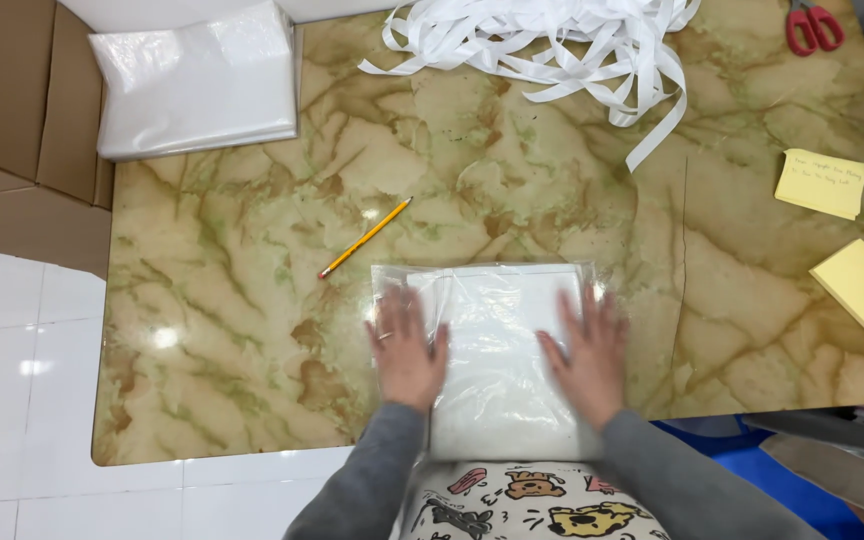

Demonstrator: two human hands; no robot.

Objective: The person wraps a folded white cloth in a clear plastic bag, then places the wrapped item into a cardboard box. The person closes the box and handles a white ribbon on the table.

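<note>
Head view: my left hand [407, 350] and right hand [584, 352] lie flat, palms down, fingers spread, each grip open, pressing a clear plastic bag [497, 345] of white folded material at the near edge of the marbled desk [252, 330]. A yellow pencil [365, 238] lies just beyond the bag.

Both hands lay flat, fingers spread, on a clear plastic bag [497, 350] holding white sheets at the table's [252, 330] six o'clock edge: left hand [407, 350] on its nine o'clock side, right hand [587, 360] on its three o'clock side. A yellow pencil [365, 238] lay near, at the bag's eleven o'clock.
</note>
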